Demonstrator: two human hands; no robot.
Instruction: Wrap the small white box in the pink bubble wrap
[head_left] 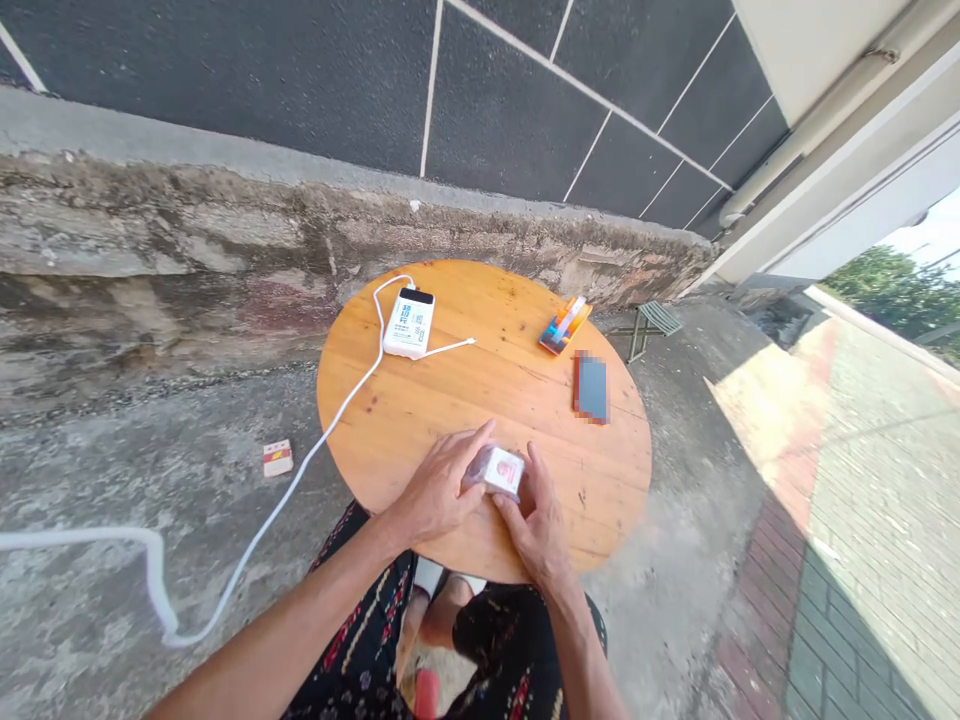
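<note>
A small white box with a red mark, wrapped in clear film (501, 470), rests on the near part of a round wooden table (420, 400). My left hand (439, 488) grips its left side, fingers over the top edge. My right hand (538, 520) holds its right side from below. Both hands sit low on the tabletop.
A white power bank (409, 322) with a white cable (247, 550) trailing off to the left lies at the table's far side. An orange and blue pack (565, 325) and a dark phone (591, 388) lie at the right. A small red and white box (277, 457) is on the concrete ground.
</note>
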